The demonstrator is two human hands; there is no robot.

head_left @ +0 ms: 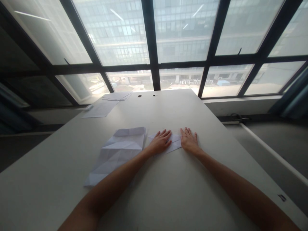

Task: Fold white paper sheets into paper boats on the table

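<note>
A small folded piece of white paper (175, 145) lies flat on the white table (154, 192), with slanting fold edges showing between my hands. My left hand (160, 141) rests on its left part, palm down with fingers stretched out. At its right end, my right hand (189, 140) lies flat with the fingers pointing away from me, covering that edge. A larger creased sheet of white paper (122, 142) lies to the left, partly unfolded, and my left forearm passes over its lower right part.
Several white sheets (99, 108) lie at the table's far left corner. Two small round holes sit near the far edge, one of them a dark cable hole (139, 96). Framed windows (180, 77) stand beyond the table. A small dark mark (282, 197) is near the right edge.
</note>
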